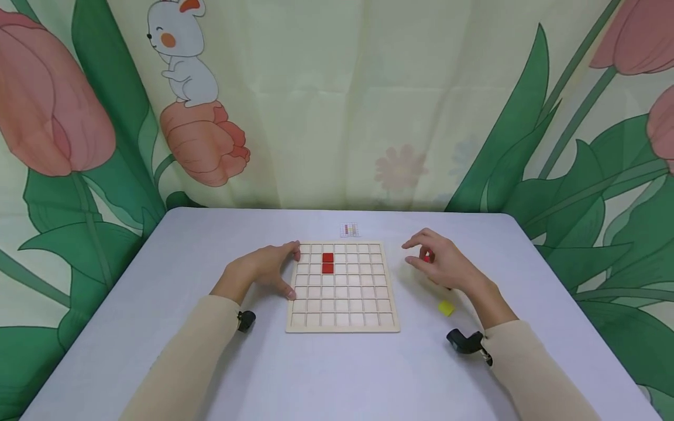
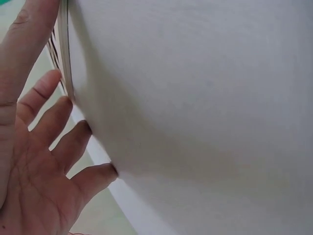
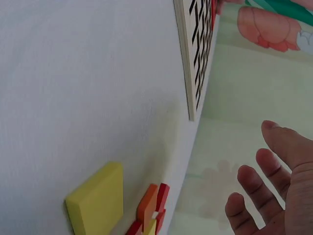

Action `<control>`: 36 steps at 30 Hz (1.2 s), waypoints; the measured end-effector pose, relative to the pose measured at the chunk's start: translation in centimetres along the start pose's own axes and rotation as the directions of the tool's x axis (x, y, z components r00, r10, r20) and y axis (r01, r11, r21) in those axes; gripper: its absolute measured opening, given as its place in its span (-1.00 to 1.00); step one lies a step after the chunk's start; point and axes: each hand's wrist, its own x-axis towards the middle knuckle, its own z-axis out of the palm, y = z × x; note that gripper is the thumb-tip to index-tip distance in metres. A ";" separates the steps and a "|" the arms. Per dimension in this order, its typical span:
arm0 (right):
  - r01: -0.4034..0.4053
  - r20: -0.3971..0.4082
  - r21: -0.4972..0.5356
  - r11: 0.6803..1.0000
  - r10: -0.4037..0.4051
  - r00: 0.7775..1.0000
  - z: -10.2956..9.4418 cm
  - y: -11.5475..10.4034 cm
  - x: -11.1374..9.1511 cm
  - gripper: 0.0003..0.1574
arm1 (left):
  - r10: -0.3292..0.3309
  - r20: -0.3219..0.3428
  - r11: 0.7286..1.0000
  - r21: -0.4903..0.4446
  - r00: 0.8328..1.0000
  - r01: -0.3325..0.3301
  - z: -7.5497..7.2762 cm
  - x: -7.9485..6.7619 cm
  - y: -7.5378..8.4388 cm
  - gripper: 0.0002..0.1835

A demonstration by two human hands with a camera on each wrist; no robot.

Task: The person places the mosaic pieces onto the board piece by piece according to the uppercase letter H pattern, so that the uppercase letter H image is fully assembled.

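A light wooden grid board (image 1: 342, 305) lies flat on the table, with two red square tiles (image 1: 327, 263) one above the other in neighbouring cells of the same column. At its left edge my left hand (image 1: 267, 266) rests with thumb and fingers spread apart; in the left wrist view several fingertips of that hand (image 2: 49, 156) reach down to the white surface beside the board. To the right of the board my right hand (image 1: 439, 262) hovers with loosely bent fingers. The right wrist view shows nothing between the fingers of this hand (image 3: 288, 191). Below it lie a yellow tile (image 1: 446, 308) and other tiles.
Beside the yellow tile (image 3: 100, 198) are an orange tile (image 3: 146, 208) and several red ones, partly cut off in the right wrist view. A small printed card (image 1: 350, 229) with a coloured grid lies behind the board. A patterned curtain (image 1: 326, 105) hangs behind the white table (image 1: 326, 380).
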 end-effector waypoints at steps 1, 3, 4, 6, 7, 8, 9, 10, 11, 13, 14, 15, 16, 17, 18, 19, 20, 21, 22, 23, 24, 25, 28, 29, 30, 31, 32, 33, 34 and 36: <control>-0.013 0.005 -0.004 1.000 0.013 1.000 -0.3 0.0 -0.1 -0.68 | 0.000 0.001 1.000 -0.004 1.000 0.000 0.0 -0.1 0.0 -0.02; -0.042 0.010 -0.014 0.999 0.042 0.999 -0.8 0.2 -0.3 -0.67 | -0.004 -0.001 1.000 -0.018 1.000 0.004 0.0 -0.2 0.0 -0.03; -0.055 0.013 -0.019 0.998 0.055 0.998 -1.0 0.4 -0.5 -0.66 | -0.005 0.000 1.000 -0.025 1.000 0.005 0.0 -0.2 -0.1 -0.04; -0.081 0.019 -0.029 0.996 0.082 0.996 -1.4 0.7 -1.0 -0.65 | -0.003 0.002 0.999 -0.040 1.000 0.003 0.2 -0.3 -0.1 -0.04; -0.088 0.018 -0.031 0.996 0.089 0.996 -1.4 0.9 -1.2 -0.65 | -0.004 0.002 0.999 -0.044 1.000 0.004 0.4 -0.3 -0.1 -0.05; -0.094 0.017 -0.030 0.995 0.094 0.995 -1.5 1.1 -1.5 -0.65 | -0.005 0.004 0.999 -0.045 1.000 0.005 0.5 -0.4 -0.1 -0.05; -0.095 0.018 -0.028 0.995 0.096 0.995 -1.5 1.3 -1.6 -0.65 | -0.003 0.004 0.999 -0.048 1.000 0.003 0.6 -0.4 -0.2 -0.04; -0.099 0.018 -0.031 0.995 0.099 0.995 -1.6 1.5 -1.7 -0.64 | -0.006 0.004 0.999 -0.051 1.000 0.006 0.7 -0.5 -0.2 -0.04; -0.098 0.017 -0.030 0.995 0.099 0.995 -1.6 1.7 -1.8 -0.64 | -0.005 0.002 0.999 -0.052 1.000 0.005 0.7 -0.5 -0.3 -0.04; -0.091 0.007 -0.036 0.995 0.091 0.996 -1.8 2.0 -2.0 -0.63 | -0.007 -0.006 0.999 -0.049 1.000 0.006 0.8 -0.5 -0.4 -0.04; -0.093 0.003 -0.040 0.995 0.093 0.996 -2.0 2.2 -2.1 -0.63 | -0.005 -0.010 0.999 -0.046 1.000 0.004 0.8 -0.5 -0.4 -0.03; -0.097 0.000 -0.046 0.994 0.097 0.995 -2.2 2.4 -2.2 -0.63 | -0.002 -0.014 0.999 -0.044 1.000 0.002 0.8 -0.4 -0.5 -0.03; -0.104 -0.006 -0.052 0.993 0.103 0.995 -2.3 2.5 -2.4 -0.63 | -0.004 -0.018 0.999 -0.038 1.000 0.004 0.7 -0.4 -0.5 -0.03; -0.115 -0.010 -0.052 0.992 0.114 0.993 -2.4 2.7 -2.6 -0.63 | -0.001 -0.021 0.999 -0.033 1.000 0.001 0.7 -0.3 -0.5 -0.03; -0.126 -0.014 -0.055 0.990 0.125 0.992 -2.6 2.9 -2.9 -0.62 | -0.001 -0.023 1.000 -0.027 1.000 0.000 0.6 -0.3 -0.5 -0.03; -0.142 -0.014 -0.061 0.988 0.142 0.990 -2.7 3.1 -3.1 -0.61 | 0.002 -0.026 1.000 -0.022 1.000 -0.003 0.6 -0.2 -0.4 -0.03; -0.161 -0.012 -0.060 0.985 0.161 0.987 -2.8 3.2 -3.4 -0.61 | 0.004 -0.027 1.000 -0.017 1.000 -0.004 0.5 -0.2 -0.4 -0.04; -0.179 -0.006 -0.060 0.982 0.179 0.984 -2.9 3.4 -3.6 -0.60 | 0.004 -0.028 1.000 -0.013 1.000 -0.004 0.4 -0.2 -0.3 -0.04; -0.196 0.001 -0.059 0.979 0.197 0.980 -3.0 3.5 -3.9 -0.59 | 0.003 -0.028 1.000 -0.010 1.000 -0.003 0.4 -0.1 -0.2 -0.04; -0.211 0.010 -0.056 0.976 0.212 0.977 -3.0 3.7 -4.2 -0.58 | 0.002 -0.026 1.000 -0.009 1.000 -0.003 0.4 -0.1 -0.2 -0.04; -0.223 0.017 -0.057 0.973 0.224 0.974 -3.0 3.8 -4.5 -0.58 | 0.001 -0.024 1.000 -0.009 1.000 -0.001 0.3 -0.1 -0.1 -0.04; -0.235 0.025 -0.056 0.970 0.236 0.971 -3.0 3.9 -4.7 -0.57 | -0.001 -0.023 1.000 -0.009 1.000 0.001 0.3 -0.1 -0.1 -0.04; -0.257 0.039 -0.040 0.966 0.258 0.965 -2.8 4.1 -5.3 -0.57 | 0.000 -0.019 1.000 -0.011 1.000 0.000 0.3 -0.1 -0.1 -0.02; -0.263 0.039 -0.037 0.964 0.265 0.964 -2.8 4.2 -5.5 -0.57 | 0.001 -0.019 1.000 -0.013 1.000 -0.001 0.3 -0.1 -0.1 -0.02; -0.270 0.040 -0.034 0.962 0.271 0.962 -2.7 4.3 -5.6 -0.57 | 0.000 -0.019 1.000 -0.012 1.000 -0.001 0.3 -0.1 -0.1 -0.02; -0.276 0.042 -0.027 0.961 0.277 0.960 -2.7 4.4 -5.8 -0.56 | 0.000 -0.019 1.000 -0.013 1.000 0.000 0.3 -0.1 0.0 -0.02; -0.283 0.046 -0.018 0.959 0.283 0.958 -2.7 4.4 -5.9 -0.55 | 0.000 -0.019 1.000 -0.013 1.000 0.000 0.3 -0.1 0.0 -0.02; -0.289 0.053 -0.012 0.957 0.289 0.956 -2.7 4.5 -6.0 -0.54 | 0.000 -0.021 1.000 -0.012 1.000 0.000 0.3 -0.1 0.0 -0.02; -0.297 0.061 -0.010 0.955 0.297 0.953 -2.8 4.5 -6.1 -0.52 | -0.002 -0.022 1.000 -0.011 1.000 0.002 0.3 -0.1 0.0 -0.02; -0.319 0.082 -0.004 0.948 0.318 0.945 -2.9 4.5 -6.2 -0.49 | -0.006 -0.022 1.000 -0.008 1.000 0.006 0.3 0.0 -0.1 -0.03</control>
